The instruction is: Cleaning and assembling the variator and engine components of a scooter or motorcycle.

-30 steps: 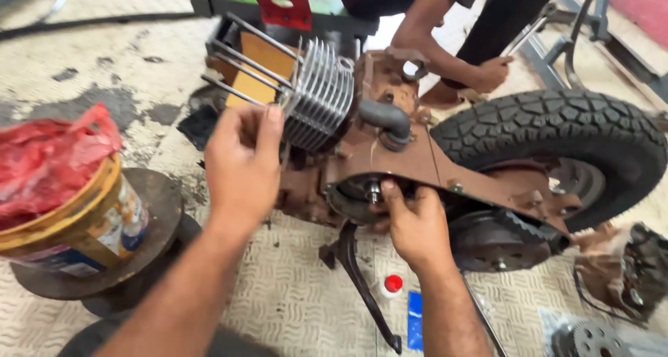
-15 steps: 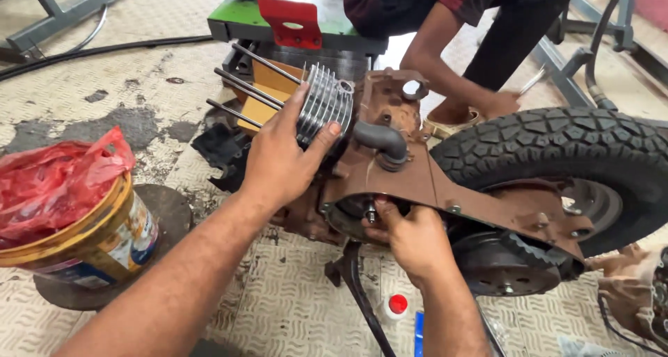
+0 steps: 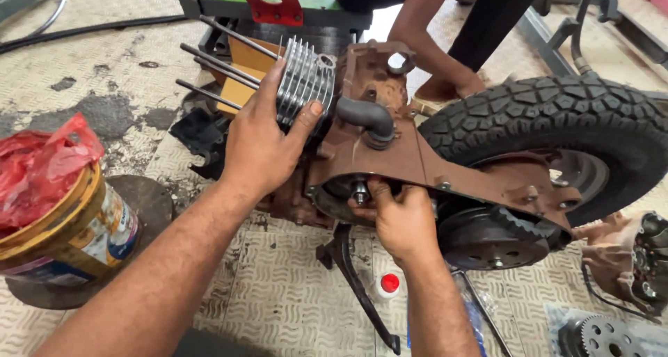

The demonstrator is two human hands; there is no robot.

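Note:
A brown scooter engine casing [image 3: 410, 159] lies on the floor with a knobbly rear tyre [image 3: 557, 127] at its right. My left hand [image 3: 264, 138] grips the silver finned cylinder [image 3: 303, 78], thumb across its fins. Several long studs [image 3: 216, 65] stick out to the left of the cylinder. My right hand [image 3: 396, 218] reaches into the round opening under the casing, fingers at the small shaft end [image 3: 360, 190]. A black rubber elbow hose [image 3: 365, 117] sits between my two hands.
A paint bucket [image 3: 76, 239] stuffed with a red plastic bag [image 3: 38, 172] stands at the left. Another person's leg and foot [image 3: 445, 78] are behind the engine. A black kick lever [image 3: 355, 280], a red-capped small bottle [image 3: 388, 284] and a gear [image 3: 602, 336] lie near.
My left hand has moved from open above the cylinder to gripping its fins. My right hand has stayed at the opening under the casing. The view has come closer.

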